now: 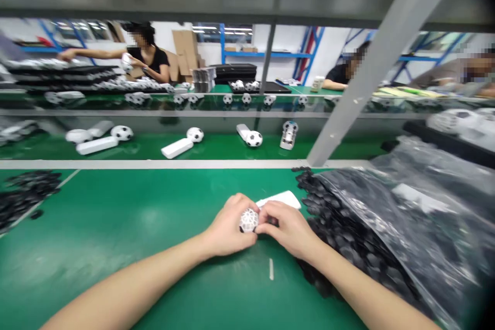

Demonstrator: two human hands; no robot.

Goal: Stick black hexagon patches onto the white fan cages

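Note:
My left hand (229,227) is wrapped around a white soccer-ball-shaped part (248,220) with an open lattice face, just above the green table. My right hand (288,226) is closed in a pinch at the right side of the ball. Whatever sits between those fingertips is hidden or too small to name. Behind the right hand a white handle-like bar (285,199) shows, partly covered; whether it joins the ball I cannot tell. Loose black pieces (328,206) lie heaped right beside my right forearm.
A clear plastic bag (410,216) spreads over the right side. More black pieces (29,191) lie at far left, and a small pale strip (271,269) lies in front. Beyond the rail (174,164), ball-headed white items (178,147) rest on a green belt. A slanted post (359,87) stands right; co-workers sit opposite.

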